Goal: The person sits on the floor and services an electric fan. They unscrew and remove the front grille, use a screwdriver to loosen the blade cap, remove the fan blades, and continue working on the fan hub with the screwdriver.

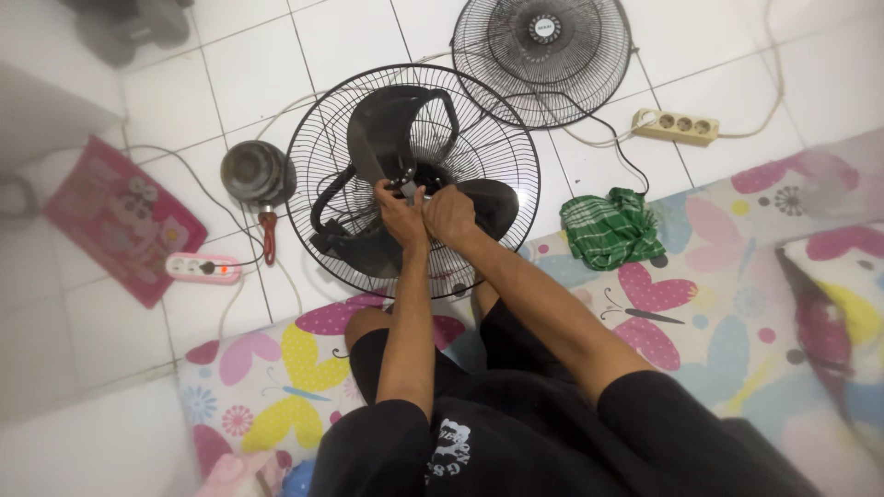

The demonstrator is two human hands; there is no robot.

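A black fan blade assembly (396, 120) sits in the rear wire grille (322, 138) of a fan lying on the white tiled floor. My left hand (398, 210) and my right hand (449, 213) meet at the hub in the middle, fingers closed around a small dark part (406, 188) on the spindle. Which hand grips it I cannot tell exactly; both touch it. The front grille (541, 57) lies apart, further away to the right. My legs in black shorts are in the foreground.
A round dark motor cover (255, 172) and a red-handled screwdriver (268, 236) lie left of the fan. Nearby: a pink-white power strip (201, 267), a beige power strip (676, 125), a green checked cloth (610, 227), a pink mat (120, 216), a butterfly-patterned mattress (737, 304).
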